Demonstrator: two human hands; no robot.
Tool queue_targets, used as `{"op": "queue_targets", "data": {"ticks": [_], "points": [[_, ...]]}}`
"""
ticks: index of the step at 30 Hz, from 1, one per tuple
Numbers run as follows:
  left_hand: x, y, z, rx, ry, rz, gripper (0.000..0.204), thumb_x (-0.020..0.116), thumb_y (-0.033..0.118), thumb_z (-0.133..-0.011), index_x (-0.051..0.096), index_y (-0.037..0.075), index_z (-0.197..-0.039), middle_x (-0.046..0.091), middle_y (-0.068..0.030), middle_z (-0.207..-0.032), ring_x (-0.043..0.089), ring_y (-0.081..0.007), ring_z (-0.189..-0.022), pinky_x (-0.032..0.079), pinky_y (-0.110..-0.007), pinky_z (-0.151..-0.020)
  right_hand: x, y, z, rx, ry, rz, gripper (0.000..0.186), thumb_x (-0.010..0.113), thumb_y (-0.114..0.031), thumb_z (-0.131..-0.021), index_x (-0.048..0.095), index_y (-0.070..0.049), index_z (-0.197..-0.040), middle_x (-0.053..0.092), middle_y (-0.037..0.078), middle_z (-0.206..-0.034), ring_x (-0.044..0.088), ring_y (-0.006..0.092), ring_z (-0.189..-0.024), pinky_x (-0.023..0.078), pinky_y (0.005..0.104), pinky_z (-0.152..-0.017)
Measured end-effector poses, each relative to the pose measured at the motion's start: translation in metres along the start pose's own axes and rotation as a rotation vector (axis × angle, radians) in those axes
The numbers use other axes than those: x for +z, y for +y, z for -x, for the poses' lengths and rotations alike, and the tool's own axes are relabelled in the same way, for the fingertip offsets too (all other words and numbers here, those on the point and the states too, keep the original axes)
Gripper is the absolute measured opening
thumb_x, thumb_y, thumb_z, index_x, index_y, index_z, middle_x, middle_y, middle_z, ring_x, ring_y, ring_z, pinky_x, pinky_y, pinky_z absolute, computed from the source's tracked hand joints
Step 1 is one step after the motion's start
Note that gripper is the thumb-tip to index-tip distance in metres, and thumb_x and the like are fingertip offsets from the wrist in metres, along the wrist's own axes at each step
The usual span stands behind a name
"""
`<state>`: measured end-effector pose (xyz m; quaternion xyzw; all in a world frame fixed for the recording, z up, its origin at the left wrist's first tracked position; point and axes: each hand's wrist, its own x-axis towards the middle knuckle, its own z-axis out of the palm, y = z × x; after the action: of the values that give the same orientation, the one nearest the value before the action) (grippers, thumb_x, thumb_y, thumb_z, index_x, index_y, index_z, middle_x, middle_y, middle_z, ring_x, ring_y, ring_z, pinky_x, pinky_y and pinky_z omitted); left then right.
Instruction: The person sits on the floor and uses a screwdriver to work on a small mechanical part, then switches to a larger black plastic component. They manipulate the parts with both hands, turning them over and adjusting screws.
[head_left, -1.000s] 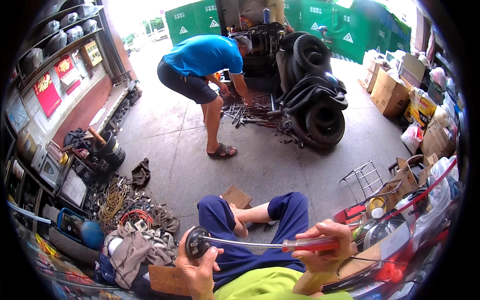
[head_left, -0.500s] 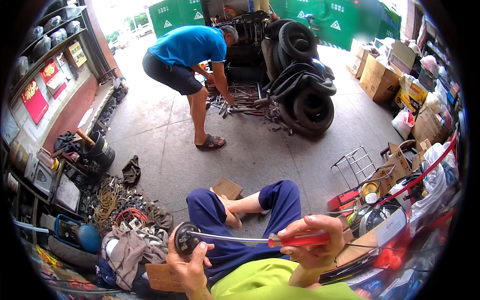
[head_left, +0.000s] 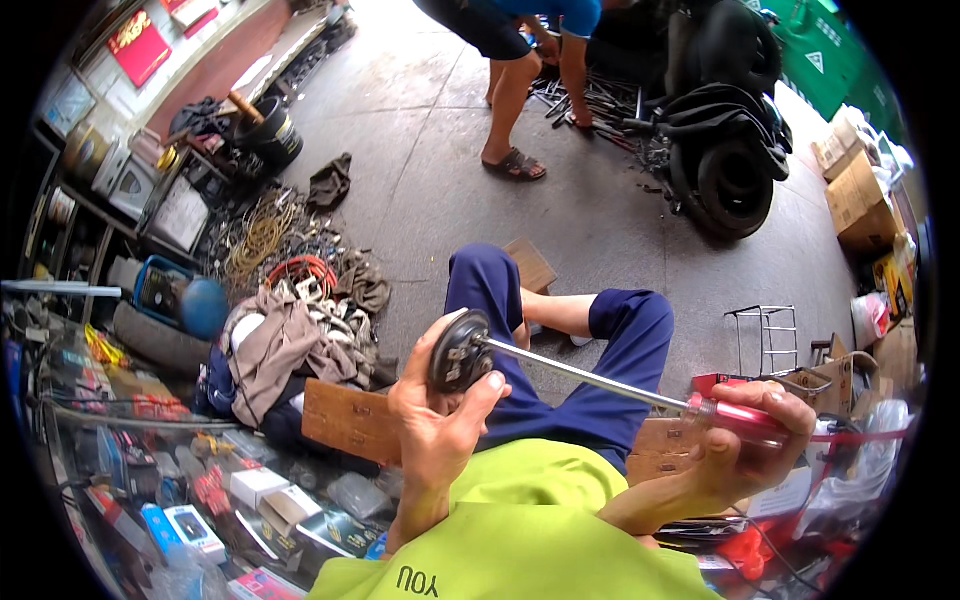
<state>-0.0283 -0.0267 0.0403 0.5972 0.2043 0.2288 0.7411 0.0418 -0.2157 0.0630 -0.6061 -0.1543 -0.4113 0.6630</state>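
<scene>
My left hand grips a round black disc-shaped part, its fingers behind the rim and thumb at the lower edge. The part is tilted and has small fittings on its face. In my right hand is a screwdriver with a long metal shaft and a translucent red handle. The shaft slants up to the left, its tip touching the part's face near the right side. Both hands are in front of my lime-green shirt, above my dark blue trousers.
A wooden bench shows beside me. To the left lie crumpled cloths and coiled cables; a black bucket stands farther off. Ahead, another person bends over scattered tools near stacked tyres. Cardboard boxes stand right.
The view has tilted down and turned left. The screwdriver now slopes more steeply, its handle lower than its tip. The black part is tipped differently; both hands keep their holds.
</scene>
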Motion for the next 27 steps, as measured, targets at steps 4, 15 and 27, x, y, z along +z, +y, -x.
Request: {"op": "queue_targets", "data": {"ticks": [4, 15, 27], "points": [[-0.009, -0.004, -0.001, 0.011, 0.041, -0.001, 0.051, 0.065, -0.006, -0.077, 0.050, 0.001, -0.125, 0.062, -0.0057, -0.089, 0.061, -0.0075, -0.065, 0.049, -0.016, -0.052, -0.004, 0.002, 0.001, 0.037, -0.182, 0.026, 0.061, 0.089, -0.022, -0.054, 0.053, -0.001, -0.099, 0.055, 0.010, -0.073, 0.055, 0.0195, -0.062, 0.047, 0.0278, -0.056], [-0.033, -0.011, -0.004, 0.113, 0.161, -0.107, 0.053, 0.060, -0.014, -0.071, 0.059, 0.006, -0.120, 0.057, 0.0003, -0.094, 0.051, -0.0012, -0.070, 0.040, -0.014, -0.052, -0.031, -0.006, -0.015, -0.409, -1.059, 0.533, 0.046, 0.080, -0.031, -0.069, 0.062, -0.004, -0.101, 0.064, 0.003, -0.071, 0.059, 0.0182, -0.054, 0.043, 0.0300, -0.048], [-0.034, 0.008, -0.003, 0.258, 0.111, -0.300, 0.051, 0.056, -0.014, -0.070, 0.058, -0.002, -0.119, 0.060, -0.0056, -0.089, 0.059, -0.0075, -0.072, 0.049, -0.019, -0.064, -0.043, -0.007, 0.009, 0.241, -1.107, 0.281, 0.028, 0.072, -0.028, -0.077, 0.065, -0.003, -0.088, 0.066, 0.002, -0.069, 0.053, 0.0157, -0.046, 0.038, 0.0287, -0.048]]}}
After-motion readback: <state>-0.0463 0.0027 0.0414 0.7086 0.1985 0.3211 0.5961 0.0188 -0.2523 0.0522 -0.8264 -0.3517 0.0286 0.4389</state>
